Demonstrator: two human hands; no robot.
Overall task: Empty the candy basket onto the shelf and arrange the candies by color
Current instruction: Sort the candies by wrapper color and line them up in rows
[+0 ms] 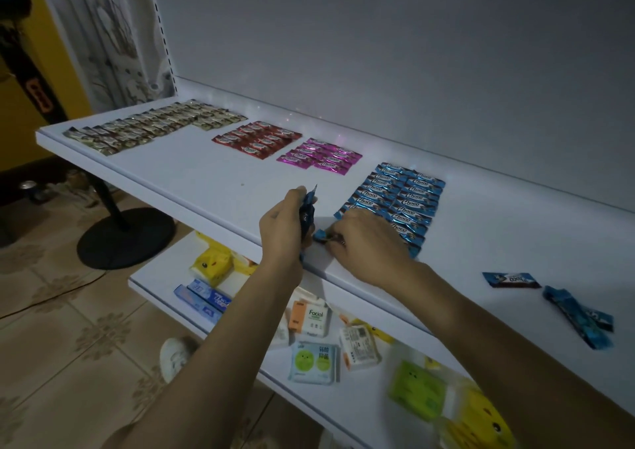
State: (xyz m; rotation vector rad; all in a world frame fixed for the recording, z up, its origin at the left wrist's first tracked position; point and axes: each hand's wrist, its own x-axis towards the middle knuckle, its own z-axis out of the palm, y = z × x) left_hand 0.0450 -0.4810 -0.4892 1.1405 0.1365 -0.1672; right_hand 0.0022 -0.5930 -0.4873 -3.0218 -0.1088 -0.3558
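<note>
On the white shelf [213, 177] lie candies sorted in blocks: gold ones [151, 127] at the far left, red ones [257, 138], pink ones [319, 155] and blue ones [402, 194]. My left hand [283, 228] grips a small bunch of blue candies [307, 212] upright near the shelf's front edge. My right hand [367, 239] pinches one blue candy [321, 234] flat on the shelf at the near end of the blue block. A single blue candy [510, 279] and a few more blue candies [577, 314] lie loose at the right. No basket is in view.
A lower shelf [154, 287] holds tissue packs, wipes and toothpaste boxes. A black round stand base [127, 237] sits on the tiled floor at the left. A white back panel rises behind the shelf. A white shoe [177, 357] shows below.
</note>
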